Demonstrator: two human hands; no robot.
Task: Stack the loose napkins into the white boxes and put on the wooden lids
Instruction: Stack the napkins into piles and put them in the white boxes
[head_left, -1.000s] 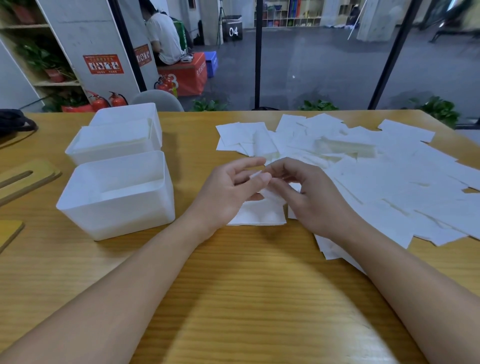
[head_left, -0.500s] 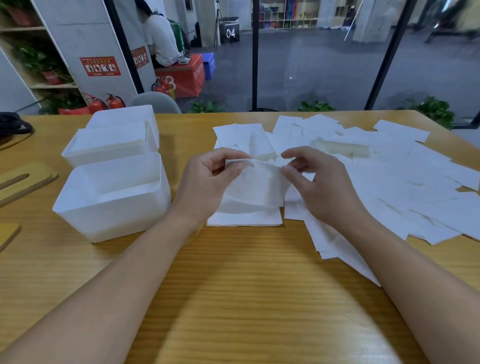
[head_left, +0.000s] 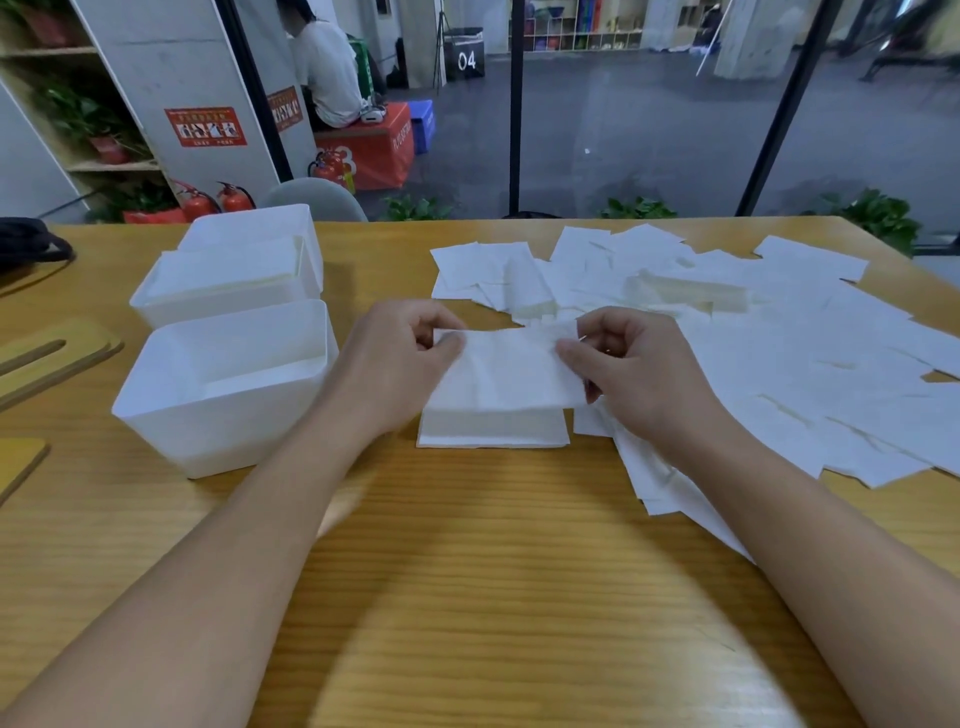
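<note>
Item: one white napkin (head_left: 506, 371), held spread between my two hands at the centre of the table, just above a small squared stack of napkins (head_left: 493, 428) lying flat beneath it.

My left hand (head_left: 395, 364): thumb and fingers pinched together on the napkin's upper left corner.

My right hand (head_left: 636, 366): thumb and fingers pinched together on the napkin's right edge.

Loose napkins (head_left: 753, 338): many white sheets, overlapping, scattered from 12 o'clock round to 4 o'clock of the held one, some reaching under my right forearm.

White boxes: nearest box (head_left: 228, 384) at 9 o'clock, just beside my left wrist, open-topped, with a low layer of white inside. Second box (head_left: 223, 283) touching it at 11 o'clock, open, filled high with napkins. Third box (head_left: 249, 226) behind that; contents not visible.

Wooden lids: one slotted lid (head_left: 52, 358) at the table's left edge, 9 o'clock; a corner of another (head_left: 18, 462) at 8 o'clock.

Surface: wooden table (head_left: 467, 597).
</note>
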